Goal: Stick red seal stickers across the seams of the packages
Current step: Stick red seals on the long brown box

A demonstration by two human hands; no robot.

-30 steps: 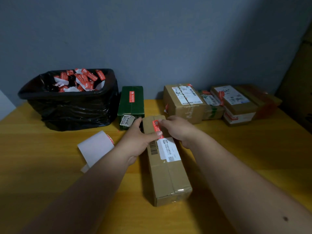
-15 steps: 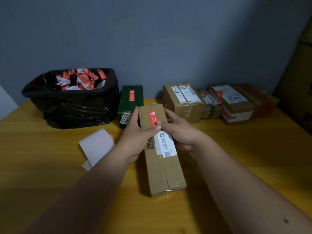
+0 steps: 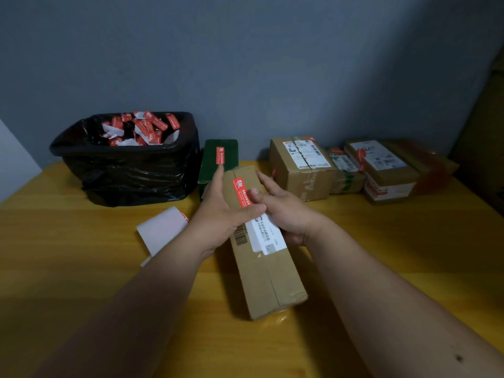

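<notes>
A long brown cardboard package [image 3: 268, 271] is tilted up at its far end, its near end resting on the table. A red seal sticker [image 3: 240, 190] lies along its top near the far end, above a white label [image 3: 266, 236]. My left hand [image 3: 222, 214] holds the package's left side, thumb pressed across the sticker's lower end. My right hand [image 3: 286, 214] holds the right side, thumb on top beside the sticker. A white sticker backing sheet [image 3: 161, 231] lies left of the package.
A bin lined with a black bag [image 3: 128, 170] holds red and white sticker scraps at the back left. A green box [image 3: 218, 162] with a red sticker stands behind my left hand. Several sealed cardboard packages [image 3: 302, 167] line the wall at back right on the yellow table [image 3: 409, 241].
Both hands lifted the far end of the long package off the table and drew it nearer. My left thumb stays on the sticker; my right thumb moved on top.
</notes>
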